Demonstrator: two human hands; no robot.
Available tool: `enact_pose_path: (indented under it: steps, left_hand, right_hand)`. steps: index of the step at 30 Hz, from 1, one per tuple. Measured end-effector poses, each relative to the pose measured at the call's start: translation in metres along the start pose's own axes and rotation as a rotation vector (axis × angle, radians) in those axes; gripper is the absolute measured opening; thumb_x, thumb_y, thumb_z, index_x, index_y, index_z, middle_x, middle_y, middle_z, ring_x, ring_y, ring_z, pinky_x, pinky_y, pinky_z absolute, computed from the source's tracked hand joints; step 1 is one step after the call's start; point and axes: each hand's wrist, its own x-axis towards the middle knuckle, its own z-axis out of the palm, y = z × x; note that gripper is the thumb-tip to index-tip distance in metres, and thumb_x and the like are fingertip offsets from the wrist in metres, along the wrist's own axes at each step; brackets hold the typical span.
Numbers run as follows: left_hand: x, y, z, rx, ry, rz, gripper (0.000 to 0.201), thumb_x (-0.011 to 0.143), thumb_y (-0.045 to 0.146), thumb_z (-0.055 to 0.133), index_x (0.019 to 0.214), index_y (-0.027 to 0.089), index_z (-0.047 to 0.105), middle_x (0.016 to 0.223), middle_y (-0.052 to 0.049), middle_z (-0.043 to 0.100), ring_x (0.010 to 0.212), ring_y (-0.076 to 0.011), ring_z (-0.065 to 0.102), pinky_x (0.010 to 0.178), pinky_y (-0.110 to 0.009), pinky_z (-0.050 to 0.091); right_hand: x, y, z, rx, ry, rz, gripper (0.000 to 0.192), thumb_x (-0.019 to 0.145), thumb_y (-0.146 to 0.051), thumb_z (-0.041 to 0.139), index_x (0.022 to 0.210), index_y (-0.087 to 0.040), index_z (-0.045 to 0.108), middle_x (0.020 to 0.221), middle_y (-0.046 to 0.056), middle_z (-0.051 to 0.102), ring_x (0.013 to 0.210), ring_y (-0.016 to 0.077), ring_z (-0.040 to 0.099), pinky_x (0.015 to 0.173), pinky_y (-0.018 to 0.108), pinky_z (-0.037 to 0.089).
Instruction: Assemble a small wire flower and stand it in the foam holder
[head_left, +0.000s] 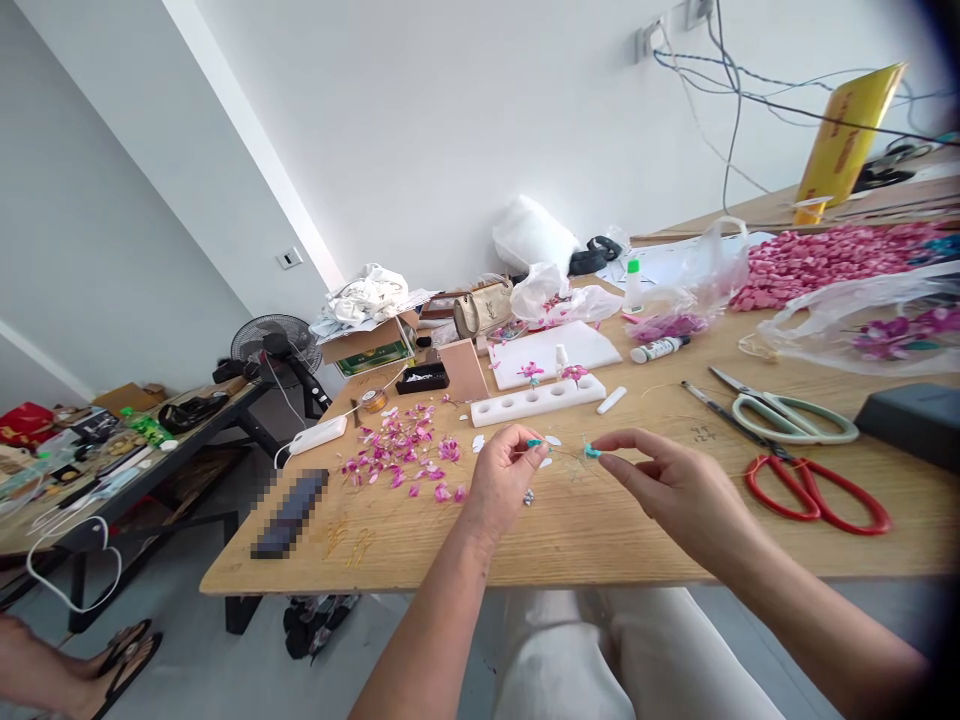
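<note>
My left hand (511, 468) pinches a small teal piece (534, 443) between thumb and fingertips, above the front of the wooden table. Another teal piece (592, 451) is pinched in the fingertips of my right hand (664, 480), a short way to the right. A thin wire seems to run between the two; its exact course is too fine to tell. Beyond my hands stands a white block with round holes (517, 402), carrying two pink flowers (576, 373). Many loose magenta petals (397, 440) lie spread to the left of my left hand.
To the right lie red-handled scissors (814, 490), pale green scissors (795, 415) and a dark box (915, 425). A white glue bottle (656, 349) lies behind. Pink pieces (825, 260) are heaped at the far right. Another person's feet (112, 665) show at lower left.
</note>
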Motion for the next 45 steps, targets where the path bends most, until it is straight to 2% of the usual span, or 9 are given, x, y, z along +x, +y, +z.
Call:
enact_pose_path:
  steps: [4, 10, 17, 22, 24, 28, 30, 36, 45]
  left_hand:
    - [0.000, 0.000, 0.003, -0.007, 0.002, -0.005, 0.013, 0.079, 0.027, 0.061, 0.071, 0.017, 0.058, 0.073, 0.000, 0.056, 0.071, -0.0135, 0.048, 0.070, -0.025, 0.039]
    - [0.000, -0.002, 0.005, 0.009, -0.035, 0.003, 0.015, 0.081, 0.029, 0.060, 0.074, 0.017, 0.058, 0.075, 0.000, 0.055, 0.072, -0.0131, 0.048, 0.071, -0.025, 0.038]
    - [0.009, -0.008, -0.005, 0.005, -0.199, 0.088, 0.013, 0.074, 0.024, 0.067, 0.068, 0.017, 0.058, 0.089, -0.004, 0.059, 0.084, -0.0160, 0.054, 0.078, -0.027, 0.041]
    - [0.011, -0.005, -0.005, 0.033, -0.229, 0.055, 0.011, 0.074, 0.024, 0.065, 0.068, 0.017, 0.057, 0.088, -0.003, 0.060, 0.081, -0.0150, 0.053, 0.077, -0.027, 0.040]
    - [0.010, -0.002, -0.003, 0.043, -0.186, 0.005, 0.011, 0.074, 0.025, 0.063, 0.070, 0.017, 0.058, 0.085, -0.002, 0.059, 0.076, -0.0137, 0.051, 0.074, -0.027, 0.039]
    - [0.008, 0.000, 0.000, 0.055, -0.100, -0.072, 0.013, 0.076, 0.028, 0.061, 0.072, 0.016, 0.057, 0.068, 0.002, 0.051, 0.065, -0.0116, 0.042, 0.065, -0.026, 0.034]
    - [0.007, 0.000, 0.002, 0.054, -0.087, -0.076, 0.015, 0.076, 0.030, 0.060, 0.072, 0.017, 0.055, 0.066, 0.003, 0.048, 0.064, -0.0116, 0.040, 0.064, -0.026, 0.032]
    - [0.008, -0.003, 0.007, 0.036, -0.101, -0.048, 0.017, 0.077, 0.032, 0.060, 0.072, 0.017, 0.055, 0.069, 0.002, 0.050, 0.068, -0.0126, 0.043, 0.066, -0.026, 0.033]
    - [0.014, -0.006, -0.007, 0.086, -0.371, 0.009, 0.014, 0.075, 0.024, 0.065, 0.068, 0.017, 0.055, 0.090, -0.002, 0.057, 0.086, -0.0160, 0.052, 0.080, -0.028, 0.039]
  right_hand:
    - [-0.006, -0.003, 0.012, -0.086, 0.131, -0.246, 0.022, 0.083, -0.035, 0.053, 0.096, -0.022, 0.065, 0.051, -0.003, 0.054, 0.048, 0.0158, 0.053, 0.057, 0.028, 0.041]
    - [0.000, -0.004, 0.021, -0.111, 0.124, -0.268, 0.021, 0.083, -0.035, 0.046, 0.071, -0.022, 0.058, 0.066, 0.003, 0.062, 0.059, 0.0170, 0.055, 0.058, 0.027, 0.038]
    - [0.014, 0.000, 0.003, 0.319, -0.359, 0.151, 0.026, 0.070, -0.044, 0.061, 0.064, -0.019, 0.054, 0.056, -0.002, 0.048, 0.046, 0.0083, 0.031, 0.046, 0.024, 0.022]
    - [0.020, 0.003, -0.006, 0.380, -0.479, 0.220, 0.040, 0.069, -0.056, 0.062, 0.061, -0.017, 0.056, 0.057, -0.001, 0.049, 0.042, 0.0050, 0.023, 0.042, 0.024, 0.015]
    - [0.017, 0.003, -0.010, 0.328, -0.400, 0.229, 0.037, 0.070, -0.054, 0.064, 0.066, -0.017, 0.063, 0.057, -0.001, 0.050, 0.043, 0.0061, 0.027, 0.043, 0.024, 0.016]
    - [0.000, -0.003, -0.010, 0.095, 0.040, 0.176, 0.037, 0.072, -0.051, 0.061, 0.091, -0.022, 0.071, 0.048, -0.003, 0.051, 0.042, 0.0113, 0.037, 0.045, 0.026, 0.024]
    - [-0.008, -0.008, -0.003, 0.101, 0.110, 0.119, 0.041, 0.075, -0.051, 0.057, 0.102, -0.023, 0.069, 0.045, -0.003, 0.052, 0.040, 0.0135, 0.040, 0.046, 0.027, 0.028]
    - [-0.007, -0.015, 0.018, 0.082, 0.038, 0.018, 0.021, 0.073, -0.040, 0.054, 0.081, -0.022, 0.063, 0.066, 0.003, 0.063, 0.060, 0.0184, 0.054, 0.062, 0.031, 0.037]
    - [0.006, 0.002, 0.006, 0.325, -0.380, 0.217, 0.028, 0.063, -0.047, 0.059, 0.060, -0.020, 0.055, 0.052, -0.002, 0.052, 0.043, 0.0083, 0.032, 0.045, 0.024, 0.021]
